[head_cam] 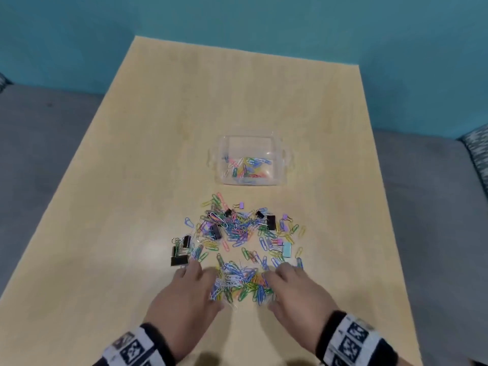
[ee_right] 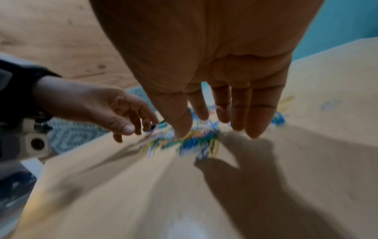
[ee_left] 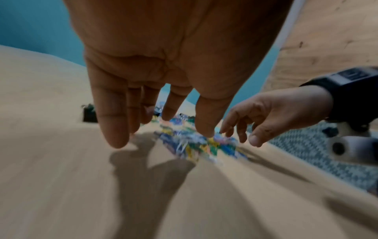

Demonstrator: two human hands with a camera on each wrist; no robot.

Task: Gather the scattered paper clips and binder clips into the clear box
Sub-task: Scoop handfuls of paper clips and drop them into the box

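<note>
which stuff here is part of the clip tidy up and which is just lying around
Part of the job:
- clear box, some paper clips already inside
- paper clips heaped between the left hand and right hand
- scattered clips beyond them
- black binder clips
- blue binder clip

Just lying about:
- table
- grey sofa
- patterned cushion
</note>
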